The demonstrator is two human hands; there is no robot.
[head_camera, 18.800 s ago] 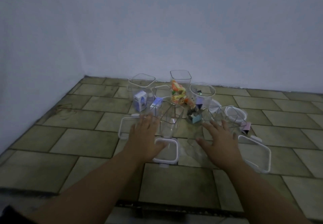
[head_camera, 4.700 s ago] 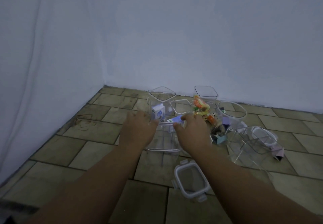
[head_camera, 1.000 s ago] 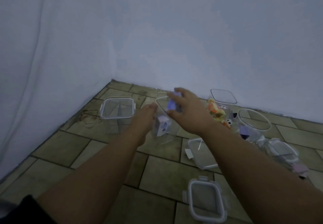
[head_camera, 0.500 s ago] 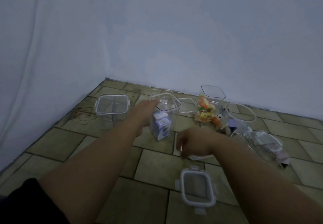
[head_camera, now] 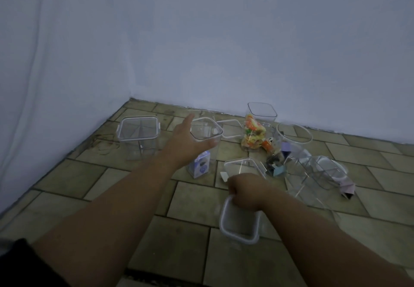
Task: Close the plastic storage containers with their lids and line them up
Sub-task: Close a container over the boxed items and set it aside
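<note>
My left hand [head_camera: 186,144] grips the rim of a tall clear square container [head_camera: 205,130] that holds a small blue-and-white box [head_camera: 200,165]. My right hand [head_camera: 246,191] is shut on the near edge of a white-rimmed square lid [head_camera: 238,224], lifted off the floor. A lidded clear container [head_camera: 139,135] stands at the left. Another lid [head_camera: 243,166] lies flat just beyond my right hand. An open square container [head_camera: 262,110] stands by the wall, a round one [head_camera: 294,135] to its right, and one more [head_camera: 318,172] lies tipped over on the right.
The floor is tiled, with white walls meeting in a corner at the back left. A colourful snack packet [head_camera: 253,135] and small clips [head_camera: 276,165] lie among the containers. A thin lid [head_camera: 228,127] rests behind the held container.
My right hand has come back toward me and closed on the near lid, raising it. My left hand keeps its hold on the tall container.
</note>
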